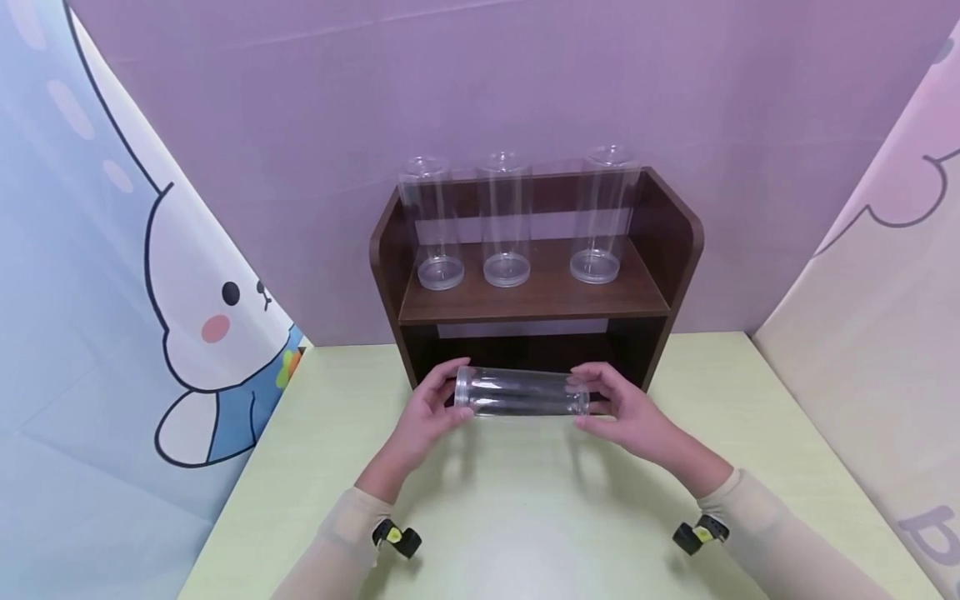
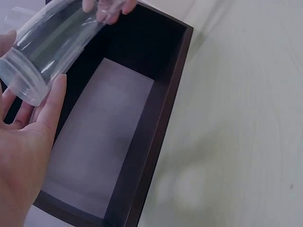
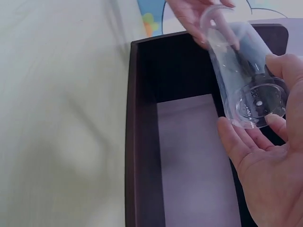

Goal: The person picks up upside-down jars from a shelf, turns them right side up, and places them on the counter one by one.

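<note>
A clear plastic jar [image 1: 525, 393] lies sideways in the air in front of the brown shelf's lower level. My left hand [image 1: 431, 414] grips its lidded end, thumb and fingers around the rim. At the other end, my right hand [image 1: 628, 414] holds the jar's round base, which faces the camera in the right wrist view. The left wrist view shows the ribbed lid [image 2: 23, 75] resting against the left fingers. Behind the jar stands the brown two-level shelf [image 1: 532, 319], its lower compartment partly hidden by the jar and hands.
Three upright clear jars stand on the upper level: a left jar [image 1: 440, 225], a middle jar [image 1: 507, 221] and a right jar [image 1: 603, 217] set farther off. The shelf stands on a pale green table [image 1: 517, 508]. A purple cloth [image 1: 300, 125] hangs behind, with printed cloths at both sides.
</note>
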{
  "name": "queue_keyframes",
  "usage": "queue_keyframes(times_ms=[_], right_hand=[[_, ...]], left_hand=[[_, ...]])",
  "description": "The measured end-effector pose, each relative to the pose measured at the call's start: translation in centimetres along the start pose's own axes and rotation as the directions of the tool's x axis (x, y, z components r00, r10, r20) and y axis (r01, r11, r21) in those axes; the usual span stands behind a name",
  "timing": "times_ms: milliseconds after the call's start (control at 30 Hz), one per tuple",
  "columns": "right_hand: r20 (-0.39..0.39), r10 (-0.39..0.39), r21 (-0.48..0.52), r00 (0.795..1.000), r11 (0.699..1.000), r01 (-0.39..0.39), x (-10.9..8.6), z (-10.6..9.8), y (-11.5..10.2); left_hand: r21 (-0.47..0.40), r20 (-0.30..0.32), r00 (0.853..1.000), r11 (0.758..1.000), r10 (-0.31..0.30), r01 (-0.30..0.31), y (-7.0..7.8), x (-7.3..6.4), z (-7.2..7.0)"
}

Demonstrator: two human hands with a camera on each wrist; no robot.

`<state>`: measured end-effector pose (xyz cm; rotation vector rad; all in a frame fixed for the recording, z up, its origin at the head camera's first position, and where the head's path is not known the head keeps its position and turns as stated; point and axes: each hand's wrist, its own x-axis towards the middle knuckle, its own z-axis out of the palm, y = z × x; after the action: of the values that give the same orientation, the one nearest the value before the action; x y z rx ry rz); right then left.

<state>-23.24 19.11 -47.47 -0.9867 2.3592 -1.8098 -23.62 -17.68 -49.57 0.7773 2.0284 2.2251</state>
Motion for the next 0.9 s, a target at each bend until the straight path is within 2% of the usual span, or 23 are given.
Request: queue_keyframes(times_ms=[133, 300, 400, 567, 667, 900], right_hand=[[0.02, -0.004, -0.033, 1.0, 0.999, 0.004, -0.1, 0.4, 0.5], [0.055, 0.055, -0.108, 0.997, 0.993, -0.049, -0.3, 0.9, 0.6], [0.076, 0.088, -0.157, 0.993, 0.985, -0.075, -0.3, 1.3, 0.6], [0.102, 0.115, -0.163, 0.988, 0.982, -0.097, -0.5, 2.0, 0.9], [0.113, 0.127, -0.144, 0.985, 0.983, -0.11, -0.6, 2.4, 1.1], [0.133, 0.145, -0.1, 0.981, 0.986, -0.132, -0.9, 3.4, 1.6]], left_hand=[[-0.057, -0.018, 0.999, 0.998, 0.029, -0.03, 0.1, 0.2, 0.1], [-0.152, -0.041, 0.997, 0.985, 0.072, -0.078, 0.4, 0.5, 0.7], [-0.156, -0.052, 0.994, 0.982, 0.098, -0.106, 0.6, 0.7, 1.0], [-0.175, -0.052, 0.99, 0.975, 0.132, -0.139, 0.9, 1.1, 1.5], [-0.178, -0.061, 0.991, 0.975, 0.123, -0.132, 1.2, 1.3, 1.8], [-0.107, -0.081, 0.992, 0.989, 0.092, -0.1, 2.0, 1.6, 2.6]])
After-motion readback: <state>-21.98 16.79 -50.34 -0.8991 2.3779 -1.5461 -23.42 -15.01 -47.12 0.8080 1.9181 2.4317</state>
